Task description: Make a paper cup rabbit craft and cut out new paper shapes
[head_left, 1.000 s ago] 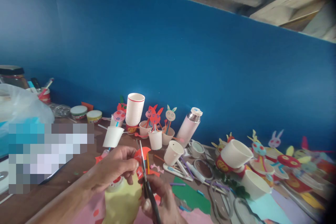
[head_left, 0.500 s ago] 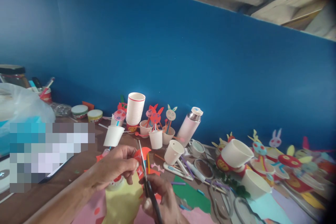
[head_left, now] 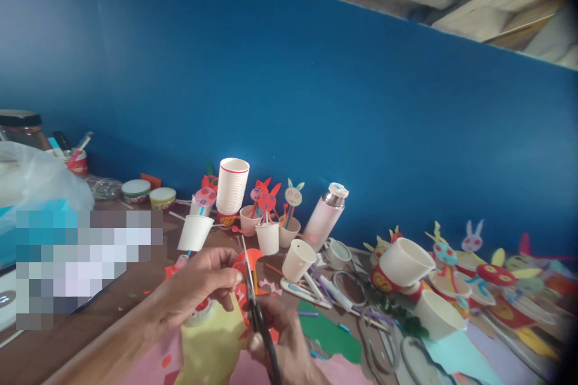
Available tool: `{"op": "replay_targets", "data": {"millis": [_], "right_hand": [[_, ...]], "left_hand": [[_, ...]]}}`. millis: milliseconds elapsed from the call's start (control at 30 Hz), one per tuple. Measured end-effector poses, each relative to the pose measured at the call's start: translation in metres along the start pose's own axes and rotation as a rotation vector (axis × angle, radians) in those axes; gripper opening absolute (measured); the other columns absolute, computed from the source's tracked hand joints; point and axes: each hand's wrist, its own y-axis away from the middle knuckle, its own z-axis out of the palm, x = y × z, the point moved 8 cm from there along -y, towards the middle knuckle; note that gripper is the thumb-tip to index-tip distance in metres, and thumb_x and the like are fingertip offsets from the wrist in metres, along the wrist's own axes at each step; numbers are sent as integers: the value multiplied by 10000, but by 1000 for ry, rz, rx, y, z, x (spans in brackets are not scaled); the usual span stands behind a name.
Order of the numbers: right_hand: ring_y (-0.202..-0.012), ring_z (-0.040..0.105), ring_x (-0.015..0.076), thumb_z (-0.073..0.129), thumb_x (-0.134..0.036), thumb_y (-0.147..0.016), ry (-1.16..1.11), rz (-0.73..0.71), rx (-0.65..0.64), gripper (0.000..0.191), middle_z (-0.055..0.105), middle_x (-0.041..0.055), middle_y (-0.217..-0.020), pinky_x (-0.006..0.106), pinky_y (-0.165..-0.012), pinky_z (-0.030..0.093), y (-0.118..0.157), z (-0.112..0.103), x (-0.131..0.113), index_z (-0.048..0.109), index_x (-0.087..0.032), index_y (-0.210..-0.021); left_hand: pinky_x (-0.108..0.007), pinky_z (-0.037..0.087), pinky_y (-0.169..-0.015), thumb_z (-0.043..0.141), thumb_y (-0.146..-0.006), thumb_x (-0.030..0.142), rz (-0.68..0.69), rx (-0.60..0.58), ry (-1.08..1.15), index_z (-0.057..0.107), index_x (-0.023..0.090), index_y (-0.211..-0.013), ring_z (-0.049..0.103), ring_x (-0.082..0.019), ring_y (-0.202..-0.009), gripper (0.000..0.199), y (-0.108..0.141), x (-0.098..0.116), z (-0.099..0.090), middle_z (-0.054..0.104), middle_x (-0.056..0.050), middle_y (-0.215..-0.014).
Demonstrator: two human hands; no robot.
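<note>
My left hand (head_left: 210, 283) pinches a piece of red paper (head_left: 249, 258) between thumb and fingers, left of the scissor blades. Black-handled scissors (head_left: 262, 328) are gripped in my right hand (head_left: 284, 337), their blades pointing up and away against the red paper. Whether the blades are fully closed is hard to tell. Under both hands lie a yellow sheet (head_left: 210, 346) and pink paper (head_left: 156, 355). A white cup (head_left: 195, 233) stands tilted just beyond my left hand.
Behind the hands are a stack of paper cups (head_left: 232, 186), a red rabbit figure in a cup (head_left: 268, 237) and a pink flask (head_left: 324, 216). Green paper (head_left: 332, 331), loops of cord and more cups with animal faces lie to the right. A blue partition (head_left: 293, 90) rises behind.
The scissors and my right hand have shifted slightly, and the red paper between the hands has tilted so that more of its curved edge shows. Both hands keep their holds.
</note>
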Motion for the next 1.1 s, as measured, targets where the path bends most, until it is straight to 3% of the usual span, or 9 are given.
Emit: {"op": "replay_targets", "data": {"millis": [167, 467, 767, 1100], "right_hand": [[-593, 428, 137, 614, -706, -555, -18, 11, -28, 696, 509, 15, -637, 254, -559, 388, 1, 2, -2, 650, -132, -948], [-602, 453, 128, 654, -583, -633, -1, -36, -106, 574, 508, -2, -651, 242, -592, 388, 1, 5, -2, 622, -162, -1022], [-641, 472, 157, 651, -648, -571, -1, 15, -59, 637, 537, 26, -689, 274, -608, 398, 4, 3, 5, 648, -163, -983], [-596, 467, 137, 691, -592, -559, -19, 28, -35, 590, 523, 9, -644, 247, -556, 406, 4, 3, 14, 652, -160, -958]], "left_hand": [[-162, 369, -395, 627, -718, 220, 29, 25, 4, 564, 152, -687, 549, -71, -429, 98, -2, -2, -2, 548, 65, -526], [-185, 392, -401, 598, -669, 178, 34, 39, -93, 550, 162, -598, 491, -64, -366, 87, -1, 3, -2, 443, 104, -447], [-190, 359, -405, 559, -648, 155, 20, 30, -178, 544, 163, -584, 514, -74, -384, 66, -1, 5, -4, 472, 91, -468], [-196, 373, -416, 564, -663, 156, -11, 7, -178, 551, 157, -606, 511, -75, -379, 59, -2, -2, -8, 485, 83, -466]]}}
